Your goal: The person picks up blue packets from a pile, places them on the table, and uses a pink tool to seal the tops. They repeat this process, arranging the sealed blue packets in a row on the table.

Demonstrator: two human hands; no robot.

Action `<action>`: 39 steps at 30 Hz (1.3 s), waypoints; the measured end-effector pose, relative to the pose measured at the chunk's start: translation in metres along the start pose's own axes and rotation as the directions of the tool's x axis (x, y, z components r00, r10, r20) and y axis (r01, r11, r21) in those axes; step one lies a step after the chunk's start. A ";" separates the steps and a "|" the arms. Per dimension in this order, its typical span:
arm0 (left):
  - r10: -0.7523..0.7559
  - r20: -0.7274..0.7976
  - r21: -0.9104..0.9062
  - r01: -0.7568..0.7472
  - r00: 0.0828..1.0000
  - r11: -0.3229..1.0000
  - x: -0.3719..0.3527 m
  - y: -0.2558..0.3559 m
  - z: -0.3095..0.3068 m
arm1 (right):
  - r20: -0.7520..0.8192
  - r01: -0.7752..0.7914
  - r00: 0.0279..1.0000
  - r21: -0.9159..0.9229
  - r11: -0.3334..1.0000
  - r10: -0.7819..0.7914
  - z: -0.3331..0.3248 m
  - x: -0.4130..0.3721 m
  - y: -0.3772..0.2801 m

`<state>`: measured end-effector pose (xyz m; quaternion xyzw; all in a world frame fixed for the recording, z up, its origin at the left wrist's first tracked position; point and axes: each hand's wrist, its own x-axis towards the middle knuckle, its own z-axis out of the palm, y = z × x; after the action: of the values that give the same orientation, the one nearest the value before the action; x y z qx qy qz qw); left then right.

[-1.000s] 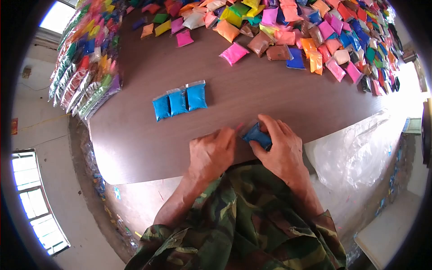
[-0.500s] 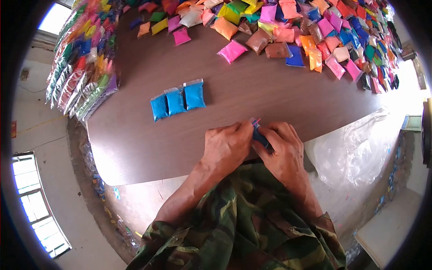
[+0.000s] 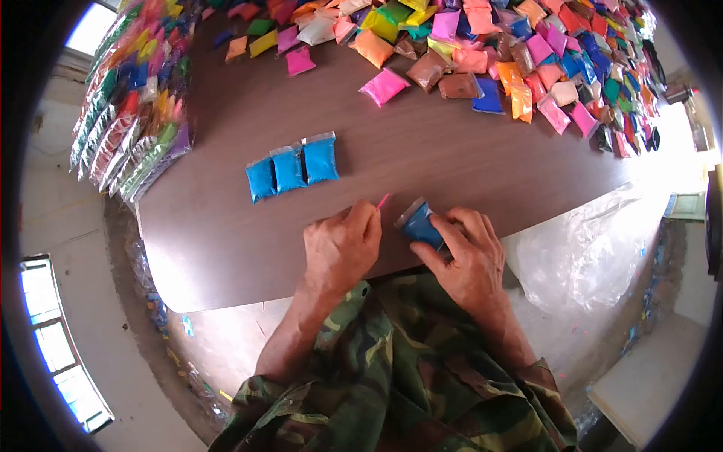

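R hand point(image 3: 463, 252) grips a blue packet point(image 3: 420, 224) at desk point(image 3: 422, 162) edge; L hand point(image 3: 343, 248) pinches a pink strip point(image 3: 382, 201). Three blue packets point(image 3: 292, 167) lie nearby.

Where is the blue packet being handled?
Head view: the blue packet is in the right hand at the near edge of the table, just right of the left hand holding a pink stick.

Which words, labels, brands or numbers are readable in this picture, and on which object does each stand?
None can be read.
The blue packet in the right hand, the three blue packets in a row and the pile of coloured packets show no visible print.
The pink strip in the left hand is too small to tell.
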<state>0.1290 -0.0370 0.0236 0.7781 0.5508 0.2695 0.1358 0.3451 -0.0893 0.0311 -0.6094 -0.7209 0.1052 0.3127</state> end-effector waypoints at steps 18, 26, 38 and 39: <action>-0.344 0.478 -0.811 0.557 0.808 0.181 -0.015 0.023 -0.019 | 0.501 -0.577 0.805 0.786 0.222 0.317 0.000 0.003 -0.032; -0.252 0.567 -0.812 0.584 0.784 -0.009 -0.030 0.019 -0.009 | 0.420 -0.549 0.827 0.748 0.374 0.375 0.007 -0.003 -0.030; -0.325 0.430 -0.856 0.495 0.843 0.152 -0.032 0.023 -0.004 | 0.373 -0.518 0.837 0.776 0.359 0.401 0.014 -0.008 -0.033; -0.354 0.413 -0.854 0.491 0.839 0.169 -0.030 0.027 -0.005 | 0.364 -0.510 0.841 0.780 0.363 0.399 0.015 -0.009 -0.031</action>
<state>0.1397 -0.0751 0.0334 0.3775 0.4708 0.4423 0.6635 0.3122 -0.1022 0.0331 -0.5410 -0.3914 0.5620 0.4881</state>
